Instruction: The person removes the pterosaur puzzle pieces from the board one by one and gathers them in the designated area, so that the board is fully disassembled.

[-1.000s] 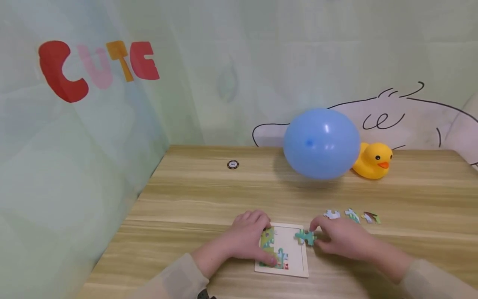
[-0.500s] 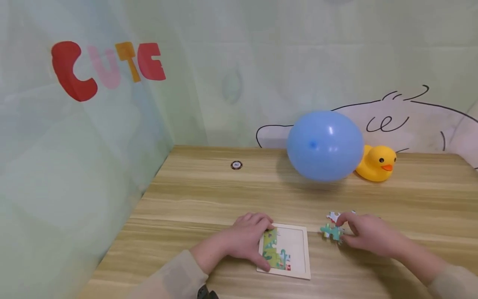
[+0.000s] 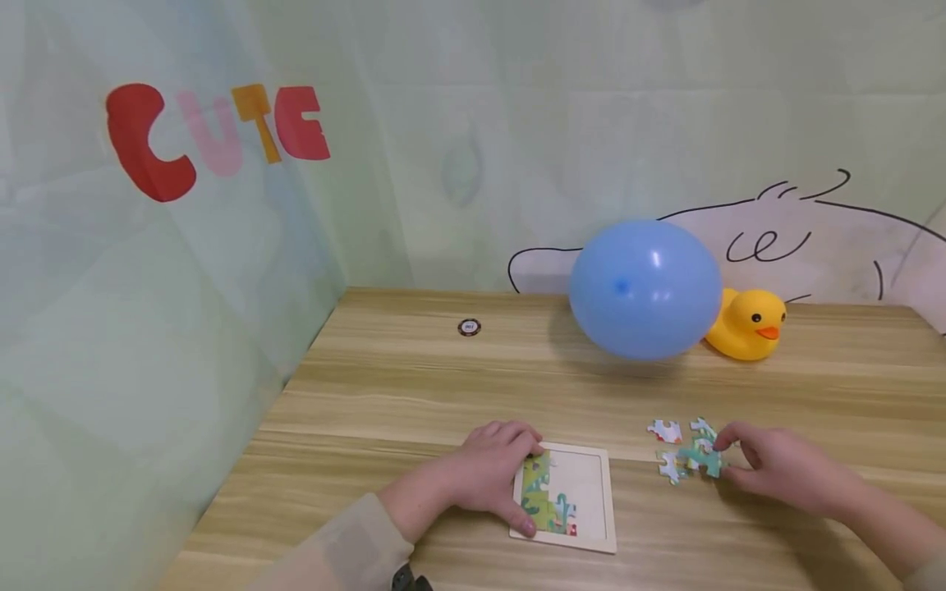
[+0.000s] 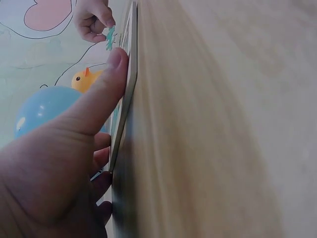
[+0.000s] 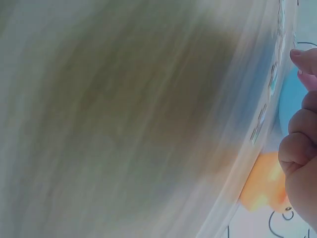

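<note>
In the head view, my left hand [image 3: 488, 476] holds the left side of a small wooden puzzle tray [image 3: 608, 501], thumb at its near corner and fingers at the far one. Joined green puzzle pieces [image 3: 538, 492] fill the tray's left part. With thumb and forefinger, my right hand [image 3: 791, 476] pinches a teal-green puzzle piece [image 3: 708, 461] over the loose pieces. The left wrist view shows this teal piece [image 4: 110, 38] off the table, in the right fingertips. Close by lie a white-and-red piece [image 3: 667, 432] and a pale piece [image 3: 668, 466]; another piece [image 3: 702, 427] is partly covered.
A blue balloon [image 3: 645, 289] rests at the back of the wooden table [image 3: 384, 386], beside a yellow rubber duck [image 3: 748, 324]. A round chip [image 3: 469, 327] lies at the far left. Printed cloth stands behind and to the left.
My right hand has carried the teal puzzle piece from above the tray's right edge rightward to the loose pieces. The left hand stays on the tray; its thumb has drawn back toward the near-left corner.
</note>
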### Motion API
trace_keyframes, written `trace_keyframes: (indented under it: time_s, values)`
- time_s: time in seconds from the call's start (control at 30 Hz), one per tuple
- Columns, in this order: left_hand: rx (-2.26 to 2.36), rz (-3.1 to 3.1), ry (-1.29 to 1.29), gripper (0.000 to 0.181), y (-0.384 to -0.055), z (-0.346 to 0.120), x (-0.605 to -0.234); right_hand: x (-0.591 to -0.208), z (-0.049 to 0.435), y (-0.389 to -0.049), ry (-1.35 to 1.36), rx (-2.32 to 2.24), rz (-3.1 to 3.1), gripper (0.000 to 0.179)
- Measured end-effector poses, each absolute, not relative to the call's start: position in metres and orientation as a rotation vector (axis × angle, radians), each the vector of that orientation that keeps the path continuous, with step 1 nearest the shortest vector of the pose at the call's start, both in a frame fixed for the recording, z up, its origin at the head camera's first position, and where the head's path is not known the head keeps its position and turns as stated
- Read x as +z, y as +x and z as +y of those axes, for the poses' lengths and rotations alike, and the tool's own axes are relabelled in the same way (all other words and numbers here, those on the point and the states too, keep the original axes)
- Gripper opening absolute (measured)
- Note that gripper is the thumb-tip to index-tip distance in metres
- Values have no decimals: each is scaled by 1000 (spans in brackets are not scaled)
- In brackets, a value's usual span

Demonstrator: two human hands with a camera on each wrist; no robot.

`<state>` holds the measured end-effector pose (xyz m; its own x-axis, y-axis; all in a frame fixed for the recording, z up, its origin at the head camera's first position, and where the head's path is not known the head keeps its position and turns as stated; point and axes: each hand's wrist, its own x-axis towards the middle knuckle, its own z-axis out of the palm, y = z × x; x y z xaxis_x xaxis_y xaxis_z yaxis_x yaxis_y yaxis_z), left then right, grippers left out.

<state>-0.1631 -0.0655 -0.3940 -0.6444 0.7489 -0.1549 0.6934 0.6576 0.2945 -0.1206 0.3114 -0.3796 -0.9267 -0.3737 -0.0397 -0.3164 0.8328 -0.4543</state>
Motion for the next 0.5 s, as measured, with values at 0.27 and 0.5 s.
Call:
trace_keyframes:
  time_s: [0.27, 0.5]
  values:
    - [313, 2614, 1156, 93, -163, -64, -393, -385, 325, -118, -555, -659, 2897, 23]
    - [313, 2613, 1155, 96, -162, -65, -393, -389, 328, -121, -496, -702, 2791, 25]
